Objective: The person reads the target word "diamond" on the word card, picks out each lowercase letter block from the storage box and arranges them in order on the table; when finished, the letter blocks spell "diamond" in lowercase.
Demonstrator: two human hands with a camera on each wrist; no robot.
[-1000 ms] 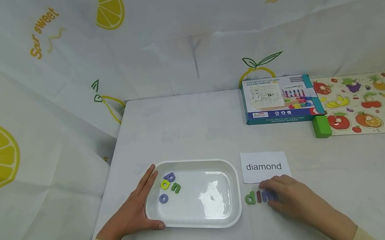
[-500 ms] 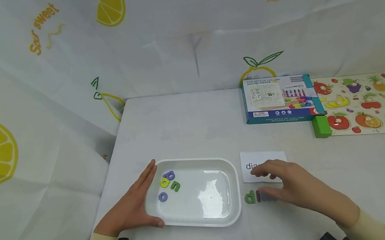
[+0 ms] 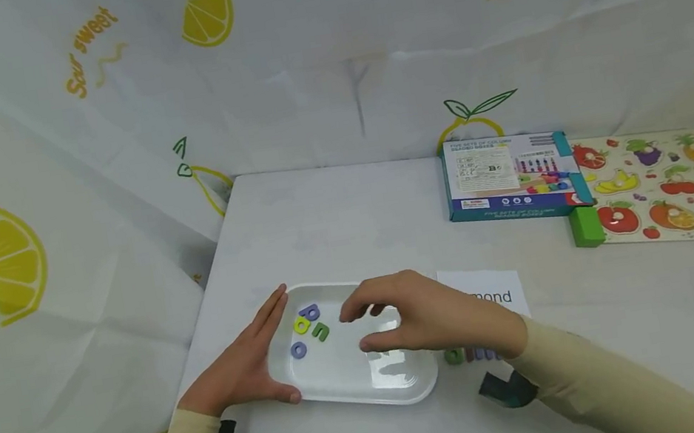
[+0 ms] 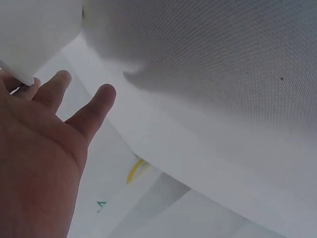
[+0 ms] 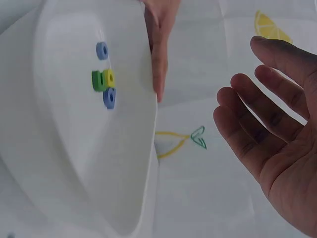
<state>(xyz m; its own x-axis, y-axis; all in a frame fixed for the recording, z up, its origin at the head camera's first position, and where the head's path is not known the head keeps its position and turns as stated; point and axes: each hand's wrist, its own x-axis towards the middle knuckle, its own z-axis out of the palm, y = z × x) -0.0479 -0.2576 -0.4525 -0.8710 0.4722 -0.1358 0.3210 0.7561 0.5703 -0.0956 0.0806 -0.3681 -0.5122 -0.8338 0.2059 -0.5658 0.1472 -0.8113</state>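
The white tray has my left hand resting along its left rim, thumb and fingers spread. Inside at the left lie a purple letter, a yellow letter, a green n and a purple o. My right hand hovers over the tray's right part, fingers relaxed and apart, holding nothing. Under my right forearm, partly hidden, are a green letter and a few more letters, below a white card whose visible print reads "mond".
At the back right lie a blue-and-white box, a green block and a fruit-picture board. A patterned cloth hangs behind the white table.
My right hand has left the letters below the card and moved left over the tray, its fingers parted. The left hand stays at the tray's rim.
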